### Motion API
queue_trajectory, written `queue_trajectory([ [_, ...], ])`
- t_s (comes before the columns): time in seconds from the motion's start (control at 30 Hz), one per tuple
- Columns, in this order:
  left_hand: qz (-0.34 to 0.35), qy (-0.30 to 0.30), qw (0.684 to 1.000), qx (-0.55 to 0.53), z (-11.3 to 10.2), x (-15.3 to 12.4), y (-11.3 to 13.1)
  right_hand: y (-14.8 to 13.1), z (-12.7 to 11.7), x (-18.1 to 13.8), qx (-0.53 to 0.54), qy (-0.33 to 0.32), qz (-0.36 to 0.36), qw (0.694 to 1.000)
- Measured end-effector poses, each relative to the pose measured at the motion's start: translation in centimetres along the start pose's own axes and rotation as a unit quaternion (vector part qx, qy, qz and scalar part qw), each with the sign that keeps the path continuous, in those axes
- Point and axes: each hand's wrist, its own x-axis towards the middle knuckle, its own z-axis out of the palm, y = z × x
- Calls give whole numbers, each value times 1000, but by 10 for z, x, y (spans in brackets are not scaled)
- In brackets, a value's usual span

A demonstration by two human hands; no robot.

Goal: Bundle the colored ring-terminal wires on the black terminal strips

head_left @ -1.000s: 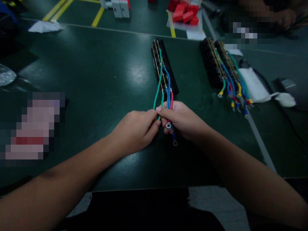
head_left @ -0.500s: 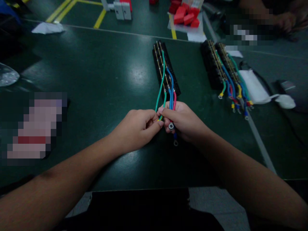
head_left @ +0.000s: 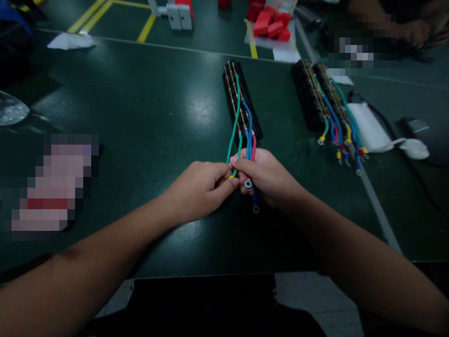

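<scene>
A black terminal block (head_left: 249, 105) with brass-coloured strips lies on the dark green table, its long side running away from me. Green wires (head_left: 234, 133), blue wires (head_left: 249, 117) and a red wire (head_left: 254, 141) come off it towards my hands. My left hand (head_left: 212, 185) pinches the green wires near their yellow-sleeved ends. In my right hand (head_left: 266, 175) the blue and red wires are bunched, with the thumb reaching over to the green ones. A ring terminal (head_left: 248, 184) and a blue-sleeved ring terminal (head_left: 255, 205) stick out below my right fingers.
Two more wired black blocks (head_left: 307, 96) lie at the right beside a white packet (head_left: 370, 126). Red plastic pieces (head_left: 270, 25) and grey parts (head_left: 179, 18) stand at the back. A blurred-out flat object (head_left: 58, 182) is at left. Another person's hands (head_left: 417, 32) are at upper right.
Almost nothing differs. The ring terminals below my right hand have shifted very slightly; both hands keep their hold on the wires.
</scene>
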Motion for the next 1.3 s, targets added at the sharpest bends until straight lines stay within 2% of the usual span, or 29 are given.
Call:
queue_trajectory([
  [0.37,2,-10,1000,23,0,0,0,0,2,-1,-4,1,3,1000],
  [0.9,15,-26,997,78,2,-1,0,1,-1,-1,-27,-29,10,999],
  [1.3,-8,-53,995,84,1,-2,3,0,-1,-1,-54,-53,-11,997],
])
